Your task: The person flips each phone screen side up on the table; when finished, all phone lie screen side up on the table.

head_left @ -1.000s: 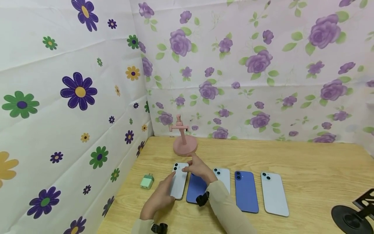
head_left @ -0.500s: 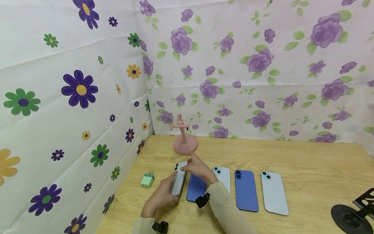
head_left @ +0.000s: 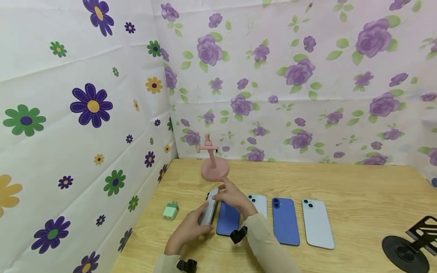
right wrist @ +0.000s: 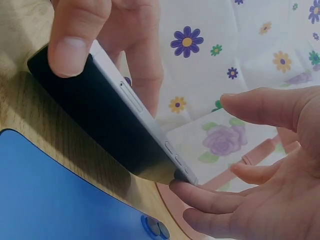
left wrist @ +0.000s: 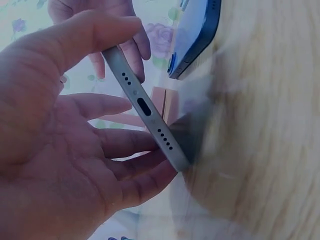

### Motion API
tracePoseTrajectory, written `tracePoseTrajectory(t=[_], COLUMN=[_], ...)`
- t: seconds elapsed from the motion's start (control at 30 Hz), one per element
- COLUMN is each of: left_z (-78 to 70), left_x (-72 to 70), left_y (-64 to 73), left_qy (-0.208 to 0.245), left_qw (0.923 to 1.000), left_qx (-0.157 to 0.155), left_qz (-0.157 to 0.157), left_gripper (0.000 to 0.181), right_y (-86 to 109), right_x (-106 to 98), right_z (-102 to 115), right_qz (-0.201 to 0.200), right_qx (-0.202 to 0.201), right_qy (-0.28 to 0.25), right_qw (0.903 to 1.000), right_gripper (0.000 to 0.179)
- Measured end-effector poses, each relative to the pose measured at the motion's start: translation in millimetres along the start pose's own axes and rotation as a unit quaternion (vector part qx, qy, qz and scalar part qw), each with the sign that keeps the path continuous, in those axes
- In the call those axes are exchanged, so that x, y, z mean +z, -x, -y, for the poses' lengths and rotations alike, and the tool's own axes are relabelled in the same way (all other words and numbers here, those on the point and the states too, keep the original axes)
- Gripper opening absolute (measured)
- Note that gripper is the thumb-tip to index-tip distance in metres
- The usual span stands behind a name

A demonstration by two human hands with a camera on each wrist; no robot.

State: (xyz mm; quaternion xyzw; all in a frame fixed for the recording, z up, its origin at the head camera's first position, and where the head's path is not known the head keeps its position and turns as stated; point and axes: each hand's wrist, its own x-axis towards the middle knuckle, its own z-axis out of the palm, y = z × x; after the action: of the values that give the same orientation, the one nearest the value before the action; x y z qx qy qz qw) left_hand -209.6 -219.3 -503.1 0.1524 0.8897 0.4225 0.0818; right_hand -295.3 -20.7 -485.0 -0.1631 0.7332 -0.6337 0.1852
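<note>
Left hand (head_left: 189, 229) is gripping the pale phone (head_left: 208, 209) by its long edges; right hand (head_left: 235, 199) is touching its far end, fingers loosely spread; the phone's sitting tilted over the wooden table (head_left: 362, 201); probably light, stiff, slippery, fragile, edges offering surest hold.

the left hand (head_left: 192, 226) grips, the right hand (head_left: 235, 197) loosely spread.

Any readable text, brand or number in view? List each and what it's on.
None can be read.
Held phone: bottom edge shows a port and holes, no legible lettering.
Other phones, green charger, pink stand, black stand: any print too small to read.
</note>
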Motion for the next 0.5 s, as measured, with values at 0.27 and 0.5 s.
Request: tracePoseTrajectory(t=[0.27, 0.5], left_z=[2.1, 6.8], left_x=[-1.7, -0.8], left_y=[2.4, 0.0], left_qy=[0.051, 0.1], left_qw=[0.9987, 0.9948], left_qx=[-0.004, 0.018], left_qz=[0.001, 0.004], left_gripper=[0.078, 0.069], right_y=[2.1, 3.5], right_x=[1.9, 3.3], right_z=[1.4, 2.0], right_qz=[0.007, 0.007], right_qx=[-0.005, -0.009], right_qy=[-0.012, -0.016], right_qw=[0.9999, 0.9998], right_gripper=[0.07, 0.067])
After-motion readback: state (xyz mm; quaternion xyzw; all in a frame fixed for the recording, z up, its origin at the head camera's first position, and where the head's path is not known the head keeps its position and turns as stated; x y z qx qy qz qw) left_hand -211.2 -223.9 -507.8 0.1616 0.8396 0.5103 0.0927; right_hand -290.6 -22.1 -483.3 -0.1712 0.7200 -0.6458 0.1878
